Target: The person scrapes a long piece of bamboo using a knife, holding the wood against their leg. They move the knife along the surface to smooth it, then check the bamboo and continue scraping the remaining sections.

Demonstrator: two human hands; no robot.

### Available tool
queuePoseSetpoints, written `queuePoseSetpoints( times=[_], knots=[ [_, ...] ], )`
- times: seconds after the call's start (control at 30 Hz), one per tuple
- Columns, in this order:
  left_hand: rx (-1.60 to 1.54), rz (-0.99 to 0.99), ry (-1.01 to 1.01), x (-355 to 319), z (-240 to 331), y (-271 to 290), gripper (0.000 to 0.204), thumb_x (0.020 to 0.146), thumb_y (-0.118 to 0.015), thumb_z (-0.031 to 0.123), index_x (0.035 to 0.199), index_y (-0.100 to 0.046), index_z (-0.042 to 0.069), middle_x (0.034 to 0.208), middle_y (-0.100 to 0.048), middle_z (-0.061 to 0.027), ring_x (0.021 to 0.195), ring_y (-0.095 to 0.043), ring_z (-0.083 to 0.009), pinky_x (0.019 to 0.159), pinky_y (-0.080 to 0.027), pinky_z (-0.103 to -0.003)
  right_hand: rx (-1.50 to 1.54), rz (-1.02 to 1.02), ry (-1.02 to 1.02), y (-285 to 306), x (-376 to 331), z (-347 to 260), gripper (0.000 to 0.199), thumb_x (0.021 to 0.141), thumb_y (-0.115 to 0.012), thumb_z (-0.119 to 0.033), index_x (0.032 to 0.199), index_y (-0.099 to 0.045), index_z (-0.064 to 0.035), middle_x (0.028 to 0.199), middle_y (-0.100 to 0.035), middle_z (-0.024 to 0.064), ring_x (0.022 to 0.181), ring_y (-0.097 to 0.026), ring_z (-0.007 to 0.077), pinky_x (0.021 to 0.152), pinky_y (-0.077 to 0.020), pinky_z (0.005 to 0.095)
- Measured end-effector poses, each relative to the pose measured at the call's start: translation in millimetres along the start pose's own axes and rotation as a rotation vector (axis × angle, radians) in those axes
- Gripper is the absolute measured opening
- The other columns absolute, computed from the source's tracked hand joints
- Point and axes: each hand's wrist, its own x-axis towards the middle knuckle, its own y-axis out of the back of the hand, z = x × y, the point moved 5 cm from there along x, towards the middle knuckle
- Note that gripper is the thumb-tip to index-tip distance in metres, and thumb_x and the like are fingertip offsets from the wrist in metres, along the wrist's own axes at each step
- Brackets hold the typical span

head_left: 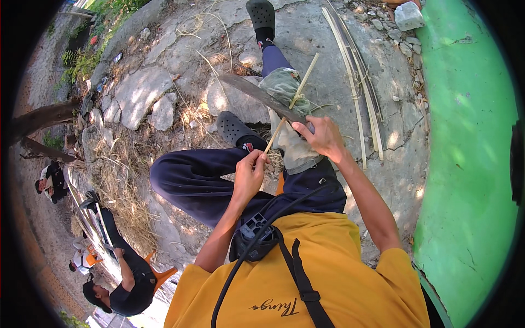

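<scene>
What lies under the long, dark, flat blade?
Crumpled grey-green cloth and a pale, thin, straight strip show on both sides of the long, dark, flat blade; whatever lies directly beneath it is covered.

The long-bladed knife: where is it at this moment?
In the head view's upper middle, the long-bladed knife is in the right hand, crossing the pale cloth over the person's leg, beyond the left hand.

I record one long knife (262,98), its dark, grey-brown blade lying aslant with the far end toward the upper left of my view. I note one narrow, pale yellow strip (305,79), tilted toward the upper right, crossed and partly hidden by the blade, with thin curled shavings (296,100) just above the crossing.
</scene>
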Motion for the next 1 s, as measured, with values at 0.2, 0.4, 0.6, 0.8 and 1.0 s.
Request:
queuePoseSetpoints(
  times=[0.2,0.4,0.6,0.8,1.0],
  knots=[
    [-0.008,-0.031,-0.041,-8,17,8,0.029,0.111,-0.055,0.019,0.091,-0.065,0.0,0.067,-0.044,0.0046,0.062,-0.037,-0.0042,0.056,-0.031,-0.026,0.039,-0.003,-0.035,5,10,17,0.074,0.095,-0.06,-0.072,0.079,-0.073,0.0002,0.061,-0.063,0.0196,0.062,-0.067,0.0406,0.062,-0.0512,0.0497],
    [0.033,-0.049,0.031,-33,13,24,0.026,0.108,-0.057,0.016,0.091,-0.065,-0.002,0.063,-0.044,-0.0015,0.059,-0.04,-0.0085,0.055,-0.035,-0.03,-0.011,0.011,-0.009,2,8,4,0.077,0.095,-0.059,-0.071,0.078,-0.073,0.0022,0.061,-0.064,0.0202,0.062,-0.067,0.041,0.063,-0.0518,0.0499],
    [0.254,-0.281,0.187,4,23,38,0.042,0.113,-0.052,0.04,0.118,-0.06,0.0,0.074,-0.064,-0.0104,0.069,-0.064,-0.0176,0.07,-0.052,-0.036,-0.028,0.001,-0.006,3,4,12,0.077,0.095,-0.06,-0.072,0.078,-0.072,0.0023,0.064,-0.065,0.0219,0.065,-0.068,0.0418,0.065,-0.0517,0.0505],
    [-0.133,-0.376,0.174,44,20,15,0.033,0.115,-0.051,0.029,0.118,-0.063,-0.001,0.078,-0.062,0.0007,0.059,-0.056,-0.0076,0.056,-0.047,-0.024,-0.003,0.043,0.005,4,5,12,0.075,0.093,-0.063,-0.071,0.079,-0.072,0.0019,0.064,-0.065,0.0227,0.065,-0.068,0.0421,0.065,-0.0516,0.0502],
    [-0.253,-0.358,0.121,48,8,0,0.025,0.113,-0.052,0.02,0.108,-0.067,0.0,0.075,-0.058,0.0022,0.053,-0.042,-0.0025,0.048,-0.033,-0.022,0.052,0.04,-0.013,8,1,17,0.074,0.091,-0.065,-0.072,0.084,-0.072,0.0011,0.063,-0.063,0.0223,0.065,-0.068,0.0413,0.065,-0.051,0.0492]
  ],
)
